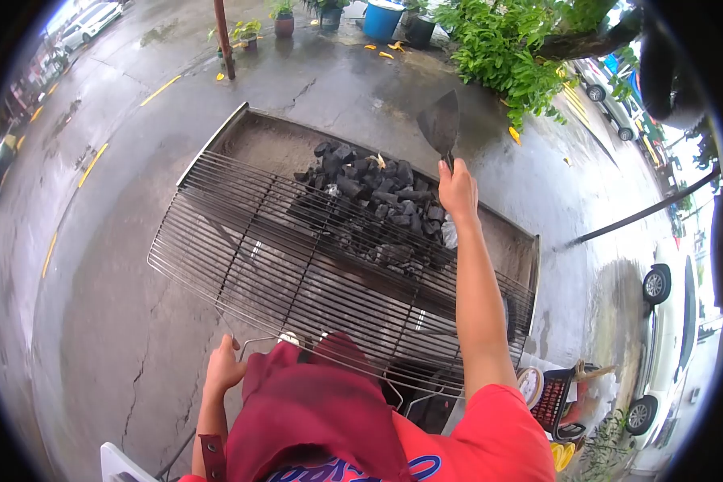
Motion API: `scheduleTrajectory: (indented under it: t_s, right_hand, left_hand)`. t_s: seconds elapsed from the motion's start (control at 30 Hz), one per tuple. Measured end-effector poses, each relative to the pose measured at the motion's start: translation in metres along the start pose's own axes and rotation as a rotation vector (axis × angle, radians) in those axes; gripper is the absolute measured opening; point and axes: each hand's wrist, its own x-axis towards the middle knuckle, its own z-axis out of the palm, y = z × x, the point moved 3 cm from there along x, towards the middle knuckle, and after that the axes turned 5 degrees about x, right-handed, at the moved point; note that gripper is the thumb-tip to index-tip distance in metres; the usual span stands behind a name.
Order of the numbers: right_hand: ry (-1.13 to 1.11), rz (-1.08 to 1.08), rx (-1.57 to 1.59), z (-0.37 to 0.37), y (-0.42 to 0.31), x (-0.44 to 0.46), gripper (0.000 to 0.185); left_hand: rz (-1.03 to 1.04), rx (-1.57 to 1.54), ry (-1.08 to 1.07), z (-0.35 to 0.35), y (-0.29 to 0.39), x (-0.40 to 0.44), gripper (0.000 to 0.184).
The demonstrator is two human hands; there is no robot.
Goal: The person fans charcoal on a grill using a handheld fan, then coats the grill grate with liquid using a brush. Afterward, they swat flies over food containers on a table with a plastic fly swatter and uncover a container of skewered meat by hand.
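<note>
My right hand (458, 189) is closed round the handle of a trowel (440, 124), its dark blade pointing away from me above the grill's far edge. Beneath it, black charcoal (377, 193) is heaped in a long metal grill (253, 136). A wire grate (281, 241) covers the near part of the grill and part of the charcoal. Beside the grate's looped wire handle (253, 342), my left hand (225, 365) is loosely curled, thumb and fingers apart, with nothing visible in it. Maroon cloth (313, 394) hangs close to that hand.
A dark basket (553, 398) with things around it stands right of the grill. Potted plants and a blue bucket (382, 20) line the far side, near a leafy tree (506, 52). A thin pole (224, 40) stands beyond the grill. White cars (667, 337) are parked at right.
</note>
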Motion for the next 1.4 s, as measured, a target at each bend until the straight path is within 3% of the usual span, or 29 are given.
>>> scheduleTrajectory:
  t_s: [0.07, 0.27, 0.4, 0.5, 0.67, 0.87, 0.9, 0.93, 1.0, 1.1, 1.23, 1.33, 1.37, 1.4]
  right_hand:
    - [0.007, -0.027, -0.013, 0.007, 0.011, 0.016, 0.036]
    - [-0.407, -0.256, -0.369, 0.033, 0.028, 0.008, 0.035]
    - [-0.494, -0.331, -0.484, 0.023, 0.023, 0.002, 0.031]
    - [-0.445, -0.325, -0.492, 0.037, 0.041, 0.008, 0.031]
    - [-0.334, -0.151, -0.326, 0.024, 0.029, 0.008, 0.033]
    - [0.102, 0.019, 0.262, 0.026, 0.021, -0.018, 0.034]
    - [0.117, 0.019, 0.229, 0.037, 0.023, -0.024, 0.032]
    - [-0.061, 0.036, 0.096, 0.047, 0.021, -0.032, 0.031]
    - [-0.18, 0.019, 0.049, 0.054, 0.018, -0.044, 0.03]
    - [-0.13, 0.006, 0.052, 0.037, 0.005, -0.036, 0.029]
    - [0.242, -0.005, 0.243, -0.008, -0.022, -0.022, 0.028]
    - [0.385, 0.126, 0.47, -0.023, -0.029, -0.023, 0.026]
    - [0.533, 0.03, 0.251, -0.007, -0.026, -0.028, 0.027]
    - [0.318, 0.049, 0.166, 0.024, -0.007, -0.03, 0.03]
  left_hand:
    - [0.026, 0.027, 0.015, 0.003, -0.005, 0.002, 0.031]
    - [-0.063, 0.024, -0.058, -0.008, 0.008, -0.003, 0.03]
    - [-0.04, 0.034, -0.038, -0.009, 0.006, -0.006, 0.029]
    - [0.056, 0.045, 0.003, -0.002, -0.002, -0.001, 0.029]
    - [-0.029, 0.02, -0.072, -0.008, 0.007, -0.002, 0.03]
    - [-0.016, 0.043, -0.05, -0.002, 0.001, 0.001, 0.03]
    - [-0.007, 0.047, -0.045, -0.002, 0.0, 0.001, 0.03]
    - [-0.016, 0.048, -0.057, -0.004, 0.001, 0.0, 0.031]
    - [-0.039, 0.044, -0.075, -0.005, 0.005, -0.001, 0.032]
    - [0.002, 0.044, -0.053, -0.002, -0.001, 0.001, 0.032]
    - [-0.022, 0.033, -0.077, -0.006, 0.004, 0.002, 0.033]
    - [-0.039, 0.031, -0.089, -0.006, 0.004, 0.001, 0.033]
    - [-0.035, 0.037, -0.085, -0.005, 0.004, 0.002, 0.033]
    - [-0.031, 0.042, -0.083, -0.005, 0.004, 0.001, 0.033]
